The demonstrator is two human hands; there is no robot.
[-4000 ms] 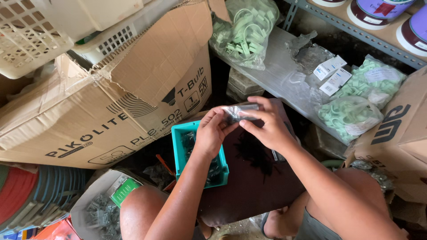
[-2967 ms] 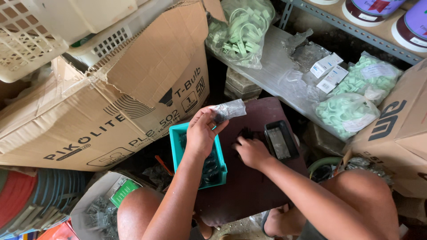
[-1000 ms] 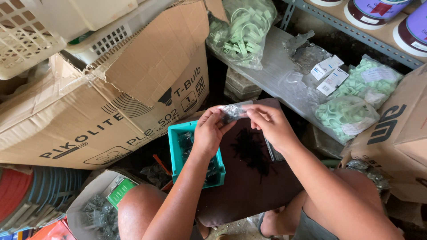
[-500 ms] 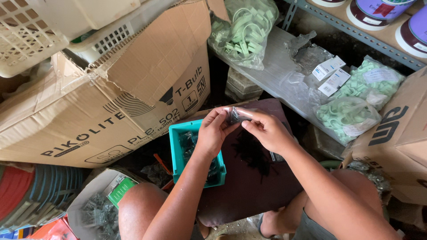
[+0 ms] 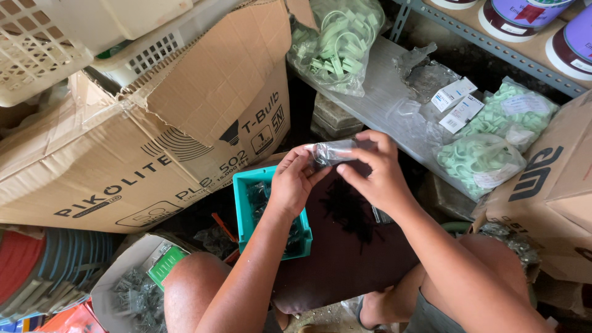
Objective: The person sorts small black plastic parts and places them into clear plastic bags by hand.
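My left hand (image 5: 293, 180) and my right hand (image 5: 377, 174) both pinch a small clear plastic bag (image 5: 333, 151) of dark small parts, held up between them over a dark brown board (image 5: 345, 259) on my lap. A loose heap of small black parts (image 5: 351, 209) lies on that board just under my right hand. A teal plastic tray (image 5: 246, 209) with more dark parts sits below my left wrist, at the board's left edge.
A big torn cardboard box (image 5: 154, 142) fills the left, with white baskets (image 5: 37, 49) on top. Clear bags of pale green clips (image 5: 336, 43) lie on a grey shelf (image 5: 382, 92), with paint cans (image 5: 518, 15) above. Another carton (image 5: 549, 197) stands right.
My right hand left the bag and reached down to the board, then came back up. Both hands now hold the bag together again, slightly higher than half a second ago.
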